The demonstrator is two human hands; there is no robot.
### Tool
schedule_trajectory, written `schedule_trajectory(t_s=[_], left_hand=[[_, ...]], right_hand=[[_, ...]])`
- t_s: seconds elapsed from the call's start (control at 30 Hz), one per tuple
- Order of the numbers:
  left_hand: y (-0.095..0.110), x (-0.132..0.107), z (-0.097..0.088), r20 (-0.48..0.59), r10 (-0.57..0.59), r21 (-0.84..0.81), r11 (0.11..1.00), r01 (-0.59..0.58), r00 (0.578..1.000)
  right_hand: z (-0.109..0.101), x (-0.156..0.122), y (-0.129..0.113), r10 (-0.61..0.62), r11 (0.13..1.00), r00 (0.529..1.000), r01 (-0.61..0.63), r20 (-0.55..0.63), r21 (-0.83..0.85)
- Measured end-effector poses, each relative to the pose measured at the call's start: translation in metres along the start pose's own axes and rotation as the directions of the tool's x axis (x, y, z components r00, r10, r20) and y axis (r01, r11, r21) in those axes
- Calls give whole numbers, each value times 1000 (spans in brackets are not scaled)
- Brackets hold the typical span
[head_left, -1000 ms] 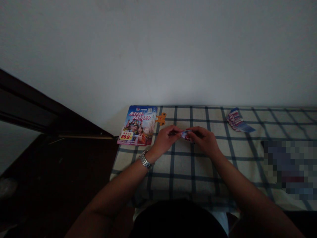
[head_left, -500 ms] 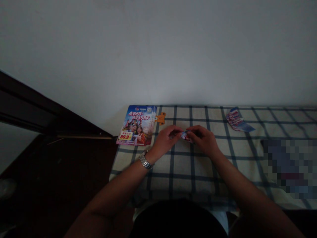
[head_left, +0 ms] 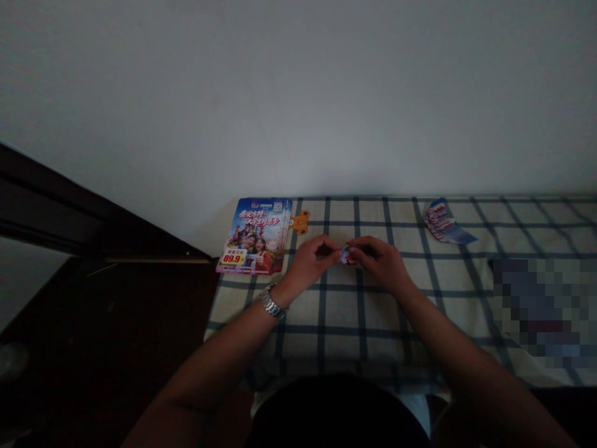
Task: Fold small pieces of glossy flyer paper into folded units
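Observation:
My left hand point(head_left: 311, 262) and my right hand point(head_left: 379, 262) meet over a checked cloth point(head_left: 354, 311), both pinching a small folded piece of printed paper point(head_left: 346, 256) between their fingertips. The paper is blue, white and red and mostly hidden by the fingers. A metal watch point(head_left: 272, 303) is on my left wrist.
A stack of colourful flyers point(head_left: 254, 235) lies at the cloth's far left corner, with a small orange figure point(head_left: 300, 221) beside it. Another folded printed paper point(head_left: 443, 223) lies at the far right. Dark wooden furniture point(head_left: 93, 236) stands to the left. A white wall rises behind.
Both hands stay together on the small paper, with only slight finger movement. The view has shifted a little.

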State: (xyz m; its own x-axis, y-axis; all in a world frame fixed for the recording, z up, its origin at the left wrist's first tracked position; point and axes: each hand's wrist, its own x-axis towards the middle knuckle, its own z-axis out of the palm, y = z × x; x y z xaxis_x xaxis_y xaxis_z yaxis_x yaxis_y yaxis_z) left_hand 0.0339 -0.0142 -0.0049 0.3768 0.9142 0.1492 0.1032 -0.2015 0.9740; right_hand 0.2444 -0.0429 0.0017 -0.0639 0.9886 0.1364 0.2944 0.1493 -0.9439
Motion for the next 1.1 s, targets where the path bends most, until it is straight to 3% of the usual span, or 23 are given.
schedule_trajectory(t_s=[0.23,0.37,0.67,0.97,1.1], left_hand=[[1,2,0,-104,-3,-5,1000,3,995],[-1,2,0,-151,7,1,1000,-7,988],[1,1,1,-47,49,78,996,-45,998],[4,-4,0,18,150,139,979,-151,989],[3,-4,0,3,107,145,984,-107,994]], right_hand=[[2,2,1,25,987,999,-30,31,158],[2,2,-1,17,986,999,-24,48,165],[2,2,-1,-4,991,1000,1,25,130],[-2,1,0,-52,996,996,57,79,-62],[-2,0,-2,-35,995,994,44,103,-88]])
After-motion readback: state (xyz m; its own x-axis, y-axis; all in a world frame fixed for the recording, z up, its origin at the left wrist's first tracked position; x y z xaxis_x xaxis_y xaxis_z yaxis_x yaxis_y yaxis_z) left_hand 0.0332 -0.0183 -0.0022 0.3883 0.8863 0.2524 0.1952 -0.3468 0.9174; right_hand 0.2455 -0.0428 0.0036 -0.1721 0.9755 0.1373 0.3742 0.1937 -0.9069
